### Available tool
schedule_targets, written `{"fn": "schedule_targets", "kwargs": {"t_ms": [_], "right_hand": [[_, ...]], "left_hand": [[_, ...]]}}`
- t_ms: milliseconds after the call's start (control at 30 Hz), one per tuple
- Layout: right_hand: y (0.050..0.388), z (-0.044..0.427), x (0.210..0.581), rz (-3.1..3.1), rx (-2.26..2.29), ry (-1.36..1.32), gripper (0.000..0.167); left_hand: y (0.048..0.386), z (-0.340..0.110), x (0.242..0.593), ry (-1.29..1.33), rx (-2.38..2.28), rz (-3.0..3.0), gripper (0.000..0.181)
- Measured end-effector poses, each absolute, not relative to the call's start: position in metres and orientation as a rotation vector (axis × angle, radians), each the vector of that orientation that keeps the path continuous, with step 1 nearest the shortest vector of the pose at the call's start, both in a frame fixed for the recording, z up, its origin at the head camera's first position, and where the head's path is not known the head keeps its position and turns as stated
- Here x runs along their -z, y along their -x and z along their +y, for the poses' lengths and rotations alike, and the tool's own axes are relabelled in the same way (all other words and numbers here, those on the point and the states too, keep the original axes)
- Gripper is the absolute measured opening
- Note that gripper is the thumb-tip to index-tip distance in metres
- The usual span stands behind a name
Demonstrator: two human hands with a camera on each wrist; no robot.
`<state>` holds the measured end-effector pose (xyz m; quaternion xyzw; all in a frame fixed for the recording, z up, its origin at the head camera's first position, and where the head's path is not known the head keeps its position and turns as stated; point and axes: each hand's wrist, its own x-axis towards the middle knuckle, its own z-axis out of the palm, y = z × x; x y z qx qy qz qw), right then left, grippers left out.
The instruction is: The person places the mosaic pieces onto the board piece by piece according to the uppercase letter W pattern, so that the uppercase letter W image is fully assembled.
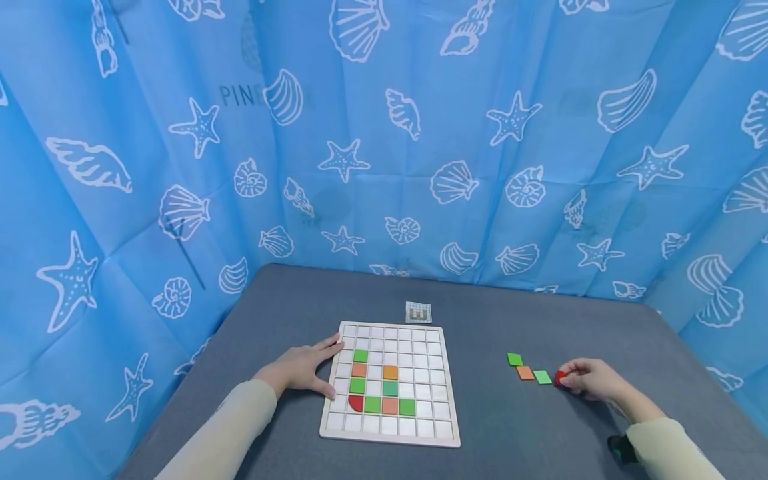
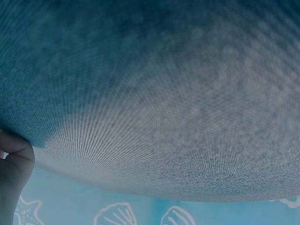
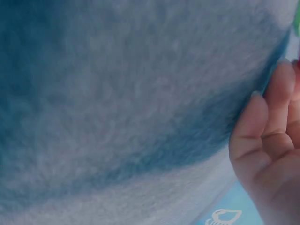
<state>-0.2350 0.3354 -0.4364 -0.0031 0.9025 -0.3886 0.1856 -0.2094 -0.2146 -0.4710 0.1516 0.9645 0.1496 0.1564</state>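
Note:
A white grid board (image 1: 424, 430) lies on the grey table, with green, orange, teal and red tiles in some of its squares. My left hand (image 1: 300, 368) rests at the board's left edge, fingers spread and thumb touching the rim. Only part of the left hand (image 2: 16, 171) shows in the left wrist view. Off to the right, my right hand (image 1: 591, 379) pinches a red tile (image 1: 561, 378) between thumb and fingers, just above or on the table. In the right wrist view, curled fingers of the right hand (image 3: 267, 140) show, with the tile mostly out of frame.
Left of the right hand lie a light green tile (image 1: 543, 377), an orange tile (image 1: 525, 373) and a green tile (image 1: 515, 359). A small card with a grid pattern (image 1: 418, 313) sits behind the board. A blue shell-print curtain (image 1: 372, 193) borders the table (image 1: 480, 320).

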Motion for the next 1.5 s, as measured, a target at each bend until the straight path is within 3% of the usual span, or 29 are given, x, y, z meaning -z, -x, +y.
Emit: {"fn": "schedule_targets", "kwargs": {"t_ms": [167, 533, 1000, 1500], "right_hand": [[0.233, 0.333, 0.429, 2.442, 1.253, -0.078, 0.045], [0.222, 0.312, 0.413, 2.305, 1.535, -0.135, 0.054], [0.207, 0.265, 0.408, 2.296, 1.673, 0.027, 0.034], [0.199, 0.227, 0.415, 2.286, 1.640, 0.328, 0.043]], "left_hand": [[0.209, -0.214, 0.470, -0.421, -0.434, 2.761, 0.102], [0.209, -0.214, 0.470, -0.438, -0.430, 2.757, 0.102], [0.210, -0.214, 0.473, -0.414, -0.422, 2.761, 0.102], [0.210, -0.214, 0.471, -0.431, -0.423, 2.756, 0.102]]}}
